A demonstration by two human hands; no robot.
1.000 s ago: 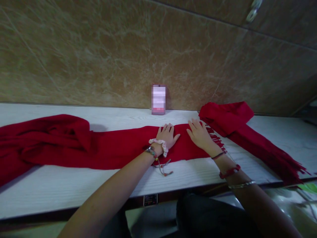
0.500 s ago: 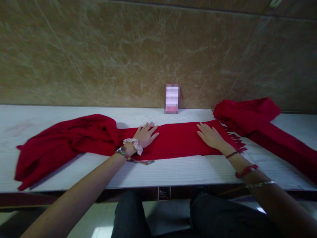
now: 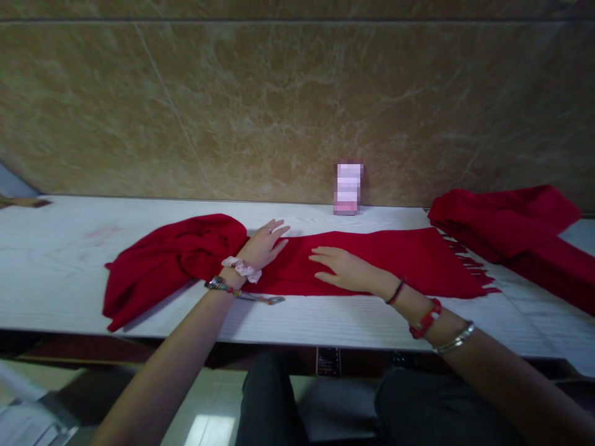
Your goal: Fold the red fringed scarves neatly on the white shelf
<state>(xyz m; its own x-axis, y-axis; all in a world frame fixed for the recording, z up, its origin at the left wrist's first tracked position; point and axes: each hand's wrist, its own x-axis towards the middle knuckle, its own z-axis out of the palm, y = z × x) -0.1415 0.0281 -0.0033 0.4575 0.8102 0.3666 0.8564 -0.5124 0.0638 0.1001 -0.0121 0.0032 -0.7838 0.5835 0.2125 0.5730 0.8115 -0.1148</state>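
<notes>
A red scarf (image 3: 400,260) lies along the white table, its middle stretch flat and its fringed end to the right. On the left the rest of it is bunched in a heap (image 3: 176,257). My left hand (image 3: 260,248), with a pink scrunchie at the wrist, is over the scarf beside that heap, fingers spread and holding nothing. Over the flat stretch is my right hand (image 3: 344,267), fingers apart and empty; whether it touches the cloth I cannot tell. A second red cloth (image 3: 502,223) lies folded past the fringe at the right.
A blurred-out upright box-like item (image 3: 348,189) stands against the brown marble wall (image 3: 260,105). The white table (image 3: 297,322) runs along the wall, its front edge close to my knees. A brown object (image 3: 25,202) lies at the far left.
My right hand has moved left along the scarf, away from the fringe. My left hand has shifted toward the heap. The view has turned somewhat left.
</notes>
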